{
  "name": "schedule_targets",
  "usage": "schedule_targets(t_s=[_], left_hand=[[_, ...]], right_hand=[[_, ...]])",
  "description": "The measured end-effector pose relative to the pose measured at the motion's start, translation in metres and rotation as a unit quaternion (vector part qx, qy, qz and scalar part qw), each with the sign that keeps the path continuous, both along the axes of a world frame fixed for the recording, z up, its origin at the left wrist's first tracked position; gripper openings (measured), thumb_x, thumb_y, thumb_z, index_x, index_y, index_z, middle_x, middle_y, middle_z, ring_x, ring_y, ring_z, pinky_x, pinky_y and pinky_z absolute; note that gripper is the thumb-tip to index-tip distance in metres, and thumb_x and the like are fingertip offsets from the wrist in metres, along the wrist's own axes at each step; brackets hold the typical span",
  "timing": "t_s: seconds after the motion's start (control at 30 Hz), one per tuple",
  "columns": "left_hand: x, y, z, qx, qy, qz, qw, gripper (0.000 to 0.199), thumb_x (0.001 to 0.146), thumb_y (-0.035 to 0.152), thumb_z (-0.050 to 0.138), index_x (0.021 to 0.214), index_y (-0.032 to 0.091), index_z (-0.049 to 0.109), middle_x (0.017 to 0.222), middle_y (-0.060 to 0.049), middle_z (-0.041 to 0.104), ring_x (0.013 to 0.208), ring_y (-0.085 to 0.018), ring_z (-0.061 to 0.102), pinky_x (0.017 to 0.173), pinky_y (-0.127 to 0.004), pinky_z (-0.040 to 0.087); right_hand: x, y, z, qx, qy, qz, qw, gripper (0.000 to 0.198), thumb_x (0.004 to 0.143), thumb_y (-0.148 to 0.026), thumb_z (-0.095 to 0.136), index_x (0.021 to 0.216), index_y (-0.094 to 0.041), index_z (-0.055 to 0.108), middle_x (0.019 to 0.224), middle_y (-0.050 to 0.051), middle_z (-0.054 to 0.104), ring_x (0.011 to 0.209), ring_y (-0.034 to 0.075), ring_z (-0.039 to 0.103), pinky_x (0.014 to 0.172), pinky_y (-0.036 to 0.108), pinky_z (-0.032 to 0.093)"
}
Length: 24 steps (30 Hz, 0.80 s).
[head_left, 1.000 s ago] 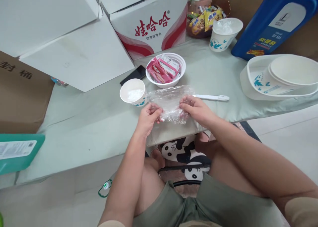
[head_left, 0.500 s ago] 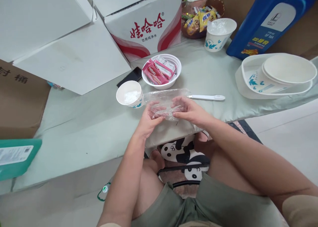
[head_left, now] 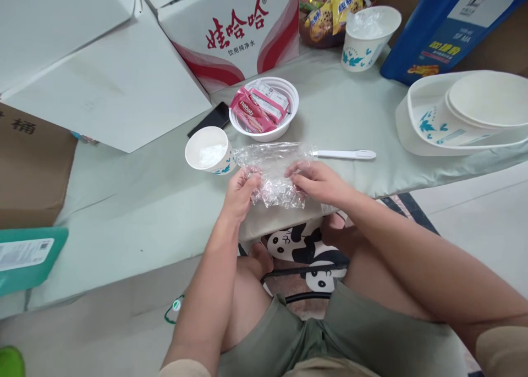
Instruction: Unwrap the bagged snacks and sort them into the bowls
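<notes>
A crinkled clear plastic bag [head_left: 272, 182] stretches between my hands just over the table's front edge. On its left side my left hand [head_left: 242, 189] pinches the film between thumb and fingers. My right hand [head_left: 315, 180] grips the opposite side, its fingertips partly behind the film. A paper cup [head_left: 223, 160] with blue leaves, tilted in view, stands left of the bag with clear plastic inside. Behind the bag sits a white bowl [head_left: 291, 113] of pink wafer packets [head_left: 258, 106]. To the right, a white-handled utensil [head_left: 346, 154] lies with its other end hidden by the bag.
A black phone [head_left: 210, 118] lies beside large white boxes [head_left: 103, 80]. At the back are a snack basket [head_left: 325, 33], another paper cup [head_left: 363, 47] and a blue jug [head_left: 437, 36]. A white tub [head_left: 406, 129] with stacked cups stands right; a green container [head_left: 33, 272] is far left.
My fingers have closed on the bag, which now hangs spread and crumpled between them; before, both hands were more open around it. The view has shifted slightly.
</notes>
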<state>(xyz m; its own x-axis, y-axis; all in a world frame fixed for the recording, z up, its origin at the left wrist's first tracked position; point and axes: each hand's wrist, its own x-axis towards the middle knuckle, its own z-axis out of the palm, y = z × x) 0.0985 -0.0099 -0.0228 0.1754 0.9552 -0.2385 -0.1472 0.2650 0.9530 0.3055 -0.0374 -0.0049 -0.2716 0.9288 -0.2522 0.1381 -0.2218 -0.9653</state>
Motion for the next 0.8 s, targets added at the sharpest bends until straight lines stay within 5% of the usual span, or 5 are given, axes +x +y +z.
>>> schedule_targets(t_s=[0.17, 0.4, 0.5, 0.67, 0.8], left_hand=[[-0.006, -0.001, 0.002, -0.016, -0.018, -0.012, 1.000, 0.042, 0.062, 0.041, 0.088, 0.093, 0.024, 0.064, 0.051, 0.010, 0.049, 0.034, -0.006, 0.041, 0.034, -0.019, 0.035], [-0.018, 0.001, 0.011, -0.038, -0.076, -0.036, 0.996, 0.037, 0.064, 0.054, 0.077, 0.069, 0.022, 0.059, 0.057, 0.002, 0.052, 0.046, -0.011, 0.050, 0.047, -0.028, 0.047], [-0.020, 0.002, 0.012, -0.029, -0.057, -0.034, 0.997, 0.044, 0.069, 0.064, 0.064, 0.064, 0.020, 0.061, 0.065, -0.003, 0.057, 0.055, -0.013, 0.053, 0.051, -0.028, 0.047], [-0.019, -0.002, 0.011, 0.022, 0.058, -0.023, 0.998, 0.020, 0.057, 0.021, 0.078, 0.070, 0.019, 0.062, 0.076, 0.001, 0.059, 0.061, -0.008, 0.049, 0.053, -0.020, 0.041], [-0.020, -0.003, 0.008, 0.053, 0.073, -0.081, 0.993, 0.020, 0.061, 0.018, 0.074, 0.075, 0.019, 0.060, 0.080, 0.001, 0.061, 0.064, -0.009, 0.052, 0.058, -0.021, 0.045]], right_hand=[[-0.001, -0.003, 0.004, -0.008, 0.140, -0.024, 0.990, 0.034, 0.084, -0.025, 0.056, 0.119, -0.025, 0.059, 0.056, -0.008, 0.053, 0.049, 0.012, 0.051, 0.051, 0.025, 0.045], [-0.001, 0.001, 0.001, -0.044, 0.265, -0.027, 0.963, 0.018, 0.072, -0.036, 0.058, 0.081, -0.022, 0.062, 0.066, 0.000, 0.062, 0.052, 0.015, 0.055, 0.055, 0.033, 0.050], [0.002, 0.002, 0.000, 0.020, 0.173, 0.001, 0.985, 0.026, 0.077, -0.041, 0.051, 0.075, -0.021, 0.067, 0.074, 0.004, 0.066, 0.062, 0.017, 0.059, 0.065, 0.036, 0.052], [0.010, 0.001, -0.001, 0.138, -0.114, -0.012, 0.984, 0.031, 0.087, -0.040, 0.054, 0.066, -0.021, 0.066, 0.088, 0.006, 0.071, 0.087, 0.023, 0.063, 0.085, 0.041, 0.049], [0.013, -0.001, 0.001, 0.183, -0.082, -0.091, 0.975, 0.018, 0.078, -0.036, 0.069, 0.090, -0.022, 0.068, 0.118, 0.010, 0.069, 0.108, 0.026, 0.064, 0.094, 0.044, 0.050]])
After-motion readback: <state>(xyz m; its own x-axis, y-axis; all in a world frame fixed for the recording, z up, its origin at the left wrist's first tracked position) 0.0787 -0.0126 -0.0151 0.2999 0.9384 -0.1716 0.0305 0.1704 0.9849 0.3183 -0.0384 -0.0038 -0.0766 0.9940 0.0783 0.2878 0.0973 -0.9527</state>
